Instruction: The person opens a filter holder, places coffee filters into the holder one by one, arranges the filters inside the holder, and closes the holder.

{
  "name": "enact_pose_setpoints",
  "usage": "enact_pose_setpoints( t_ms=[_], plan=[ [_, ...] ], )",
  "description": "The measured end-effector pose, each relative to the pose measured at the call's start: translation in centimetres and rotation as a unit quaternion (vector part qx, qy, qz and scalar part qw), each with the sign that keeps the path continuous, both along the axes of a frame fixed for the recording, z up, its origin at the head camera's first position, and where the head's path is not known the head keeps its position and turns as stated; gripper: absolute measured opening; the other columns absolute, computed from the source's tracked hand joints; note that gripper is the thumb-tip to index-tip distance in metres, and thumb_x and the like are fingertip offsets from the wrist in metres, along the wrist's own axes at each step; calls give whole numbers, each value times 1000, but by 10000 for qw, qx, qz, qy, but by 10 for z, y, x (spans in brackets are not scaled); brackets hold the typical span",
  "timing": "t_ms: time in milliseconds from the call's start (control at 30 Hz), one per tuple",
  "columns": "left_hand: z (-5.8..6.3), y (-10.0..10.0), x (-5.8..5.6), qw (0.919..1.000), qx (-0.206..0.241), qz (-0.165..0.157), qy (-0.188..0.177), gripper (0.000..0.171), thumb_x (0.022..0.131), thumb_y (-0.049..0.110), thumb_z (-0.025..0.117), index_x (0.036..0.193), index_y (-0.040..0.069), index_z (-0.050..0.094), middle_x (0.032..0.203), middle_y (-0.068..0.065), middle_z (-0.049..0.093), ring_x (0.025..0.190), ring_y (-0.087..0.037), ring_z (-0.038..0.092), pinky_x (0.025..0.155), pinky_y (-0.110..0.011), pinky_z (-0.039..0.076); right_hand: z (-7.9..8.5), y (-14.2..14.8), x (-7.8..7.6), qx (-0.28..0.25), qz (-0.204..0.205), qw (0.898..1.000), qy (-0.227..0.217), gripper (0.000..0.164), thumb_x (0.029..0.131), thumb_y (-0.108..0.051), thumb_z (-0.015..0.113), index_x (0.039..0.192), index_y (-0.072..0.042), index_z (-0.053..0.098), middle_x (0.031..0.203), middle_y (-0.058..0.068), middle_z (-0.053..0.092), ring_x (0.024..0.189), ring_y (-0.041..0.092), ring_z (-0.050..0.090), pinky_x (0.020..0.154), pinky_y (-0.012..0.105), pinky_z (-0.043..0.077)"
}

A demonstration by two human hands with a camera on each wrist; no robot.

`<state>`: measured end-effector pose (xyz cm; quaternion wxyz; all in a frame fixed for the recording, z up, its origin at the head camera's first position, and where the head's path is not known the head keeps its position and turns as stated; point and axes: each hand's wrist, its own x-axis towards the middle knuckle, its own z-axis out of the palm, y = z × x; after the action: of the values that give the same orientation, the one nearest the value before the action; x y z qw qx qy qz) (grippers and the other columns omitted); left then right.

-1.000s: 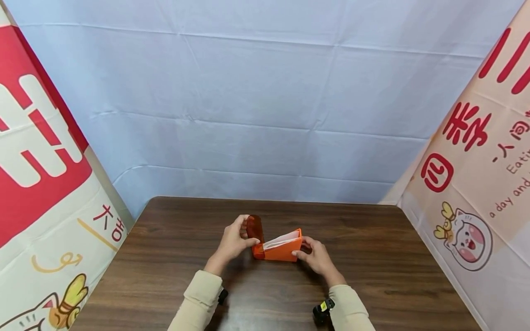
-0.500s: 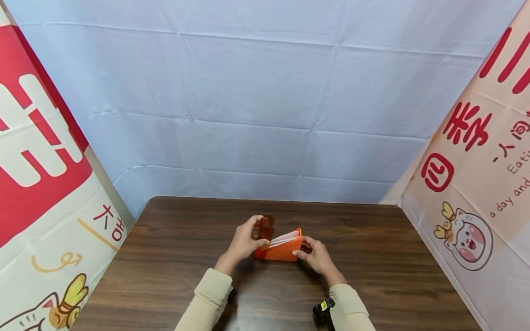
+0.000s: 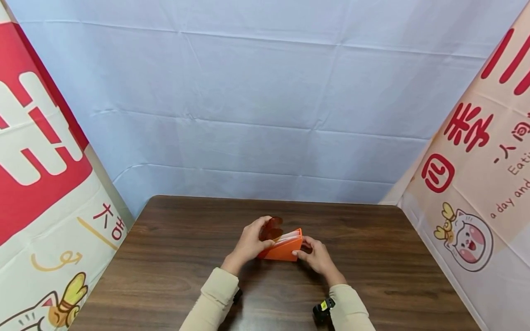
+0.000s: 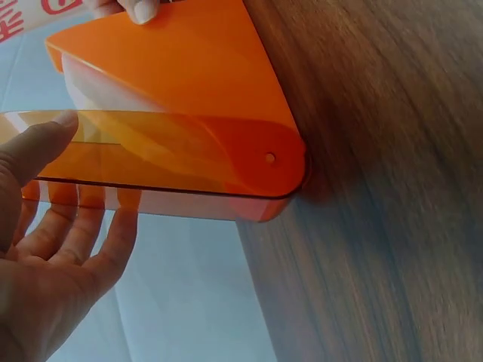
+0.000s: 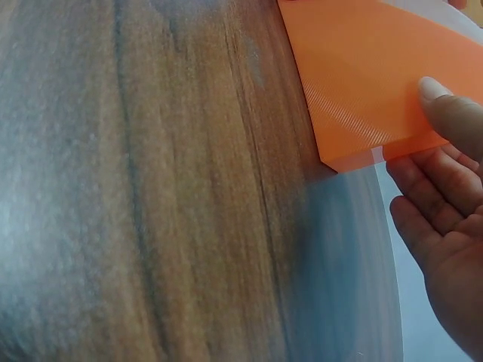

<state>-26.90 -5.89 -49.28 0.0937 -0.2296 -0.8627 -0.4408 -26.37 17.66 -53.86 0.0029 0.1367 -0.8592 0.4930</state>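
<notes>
A small orange box with a slanted open top stands on the table, white sheets inside it. Its see-through orange lid turns on a round pivot at the box's left end and is partly raised. My left hand pinches this lid by its free part, thumb on the near side and fingers on the far side. At the box's right end, my right hand grips the orange body, its thumb flat on the near face and its fingers round behind. In the head view the left hand hides the pivot end.
The dark wooden table runs out on all sides of the box. A pale blue cloth hangs behind it. Printed banners stand at the left and right.
My left hand has moved to the right, swinging the lid from nearly upright over toward the box's slanted opening. My right hand and the box body have stayed in place.
</notes>
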Motion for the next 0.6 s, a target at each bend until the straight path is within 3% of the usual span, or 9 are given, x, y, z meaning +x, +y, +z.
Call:
enact_pose_setpoints(
  t_ms=[400,600],
  plan=[
    [-3,12,-2,9989,-445,-82,126,62,77,10,77,132,13,49,118,-5,56,102,-19,54,85,-35,46,-4,1,-3,-109,37,9999,-41,38,80,-14,74,113,-1,61,103,10,66,95,24,62,78,35,50],
    [-5,16,-2,9989,-402,-146,172,63,76,10,77,133,17,50,116,-3,56,100,-18,54,84,-34,46,-7,1,-3,-113,-11,9999,-73,38,80,-14,73,114,-1,61,103,10,66,96,23,62,78,34,49]
  ],
)
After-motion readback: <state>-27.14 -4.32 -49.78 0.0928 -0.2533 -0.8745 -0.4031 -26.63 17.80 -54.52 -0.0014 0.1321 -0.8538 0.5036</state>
